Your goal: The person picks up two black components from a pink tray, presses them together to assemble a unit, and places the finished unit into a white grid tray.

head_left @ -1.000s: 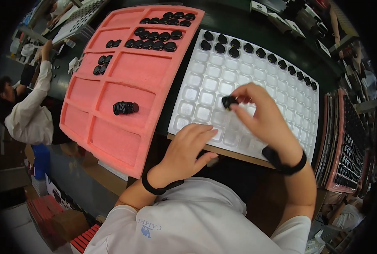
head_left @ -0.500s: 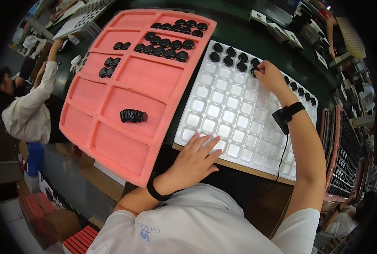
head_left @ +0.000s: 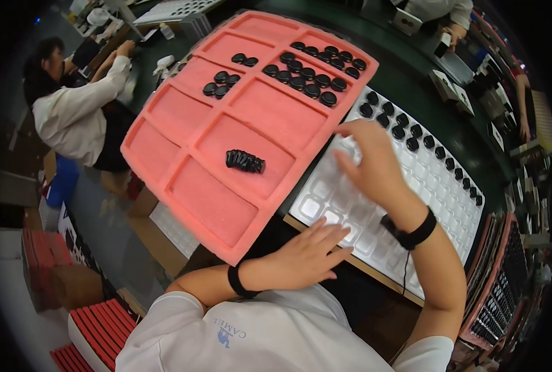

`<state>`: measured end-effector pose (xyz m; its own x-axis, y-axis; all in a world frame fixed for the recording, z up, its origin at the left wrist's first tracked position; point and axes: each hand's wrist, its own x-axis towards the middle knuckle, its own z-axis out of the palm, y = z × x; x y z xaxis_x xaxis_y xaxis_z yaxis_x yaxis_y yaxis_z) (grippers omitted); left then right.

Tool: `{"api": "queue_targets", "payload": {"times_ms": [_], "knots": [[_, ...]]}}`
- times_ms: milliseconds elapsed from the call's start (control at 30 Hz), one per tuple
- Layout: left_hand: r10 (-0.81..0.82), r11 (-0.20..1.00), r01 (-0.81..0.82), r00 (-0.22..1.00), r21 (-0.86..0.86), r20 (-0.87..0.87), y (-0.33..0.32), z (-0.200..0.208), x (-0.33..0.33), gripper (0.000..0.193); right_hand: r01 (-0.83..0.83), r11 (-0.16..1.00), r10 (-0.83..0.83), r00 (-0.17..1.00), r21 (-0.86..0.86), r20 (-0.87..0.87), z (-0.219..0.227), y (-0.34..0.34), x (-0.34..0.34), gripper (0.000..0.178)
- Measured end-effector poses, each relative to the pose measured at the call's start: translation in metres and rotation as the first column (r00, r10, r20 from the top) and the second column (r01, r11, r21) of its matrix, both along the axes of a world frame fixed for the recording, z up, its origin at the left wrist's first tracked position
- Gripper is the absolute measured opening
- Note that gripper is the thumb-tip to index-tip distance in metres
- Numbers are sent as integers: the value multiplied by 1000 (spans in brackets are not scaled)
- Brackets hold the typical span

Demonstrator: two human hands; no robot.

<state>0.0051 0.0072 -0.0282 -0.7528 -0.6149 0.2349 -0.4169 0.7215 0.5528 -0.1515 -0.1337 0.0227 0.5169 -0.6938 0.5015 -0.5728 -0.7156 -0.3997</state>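
Note:
My right hand is over the left part of a white tray with square pockets, slightly blurred. Its thumb and fingers are apart, and nothing shows between them. Small round black pieces sit in pockets along the tray's far edge. My left hand lies spread at the tray's near edge, holding nothing. On the left, a pink foam tray with rectangular compartments carries more black pieces, mostly grouped in its far compartments. A row of stacked black pieces lies on its side in a nearer compartment.
A person in a white top works at the left. Another person's hand is across the dark green table. Small boxes stand at the far right. A filled upright tray leans beside the right end.
My right hand has let go of a black piece at the white tray's far row and moved left and nearer. The view has shifted, so both trays appear further right.

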Motion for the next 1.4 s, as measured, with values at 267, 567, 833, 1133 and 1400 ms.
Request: {"api": "queue_targets", "payload": {"times_ms": [267, 567, 833, 1133, 1400], "knots": [[-288, 940, 303, 951, 160, -111, 16, 79, 80, 51, -176, 980, 174, 984, 93, 37, -4, 27, 75, 26], [549, 834, -551, 834, 28, 45, -130, 100, 200, 21, -148, 980, 145, 989, 135, 35, -9, 27, 88, 23], [642, 767, -619, 739, -169, 203, -233, 54, 245, 18, -194, 981, 194, 981, 2, 12, -10, 25, 84, 24], [700, 700, -711, 701, 65, 137, -234, 53, 240, 12, -168, 983, 166, 985, -68, -43, -6, 30, 81, 26], [724, 683, -728, 685, -54, -83, -187, 75, 206, 14, -59, 998, 58, 994, 7, 92, 19, 50, 65, 26]]}}
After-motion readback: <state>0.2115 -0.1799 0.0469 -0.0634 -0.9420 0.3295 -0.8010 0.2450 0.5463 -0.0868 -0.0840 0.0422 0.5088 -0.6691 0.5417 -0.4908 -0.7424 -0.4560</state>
